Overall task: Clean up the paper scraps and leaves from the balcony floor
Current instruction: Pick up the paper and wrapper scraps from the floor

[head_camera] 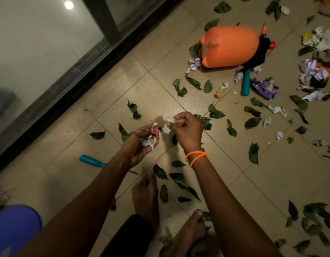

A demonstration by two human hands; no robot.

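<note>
My left hand [137, 143] is cupped palm-up and grips a wad of crumpled paper scraps [151, 137], red and white. My right hand [186, 128], with orange bands on its wrist, pinches a white paper scrap [168, 120] just right of the wad, above the tiled floor [67, 182]. Dark green leaves [161, 172] lie scattered around my hands and bare feet. More crumpled paper scraps [312, 70] and leaves are piled at the upper right.
An orange bin [229, 46] lies tipped on its side at the upper right, with a teal-handled tool [245, 84] beside it. Another teal handle [92, 161] lies left of my left arm. A glass door with a dark frame [71, 78] runs along the left. A blue object [14, 229] is at bottom left.
</note>
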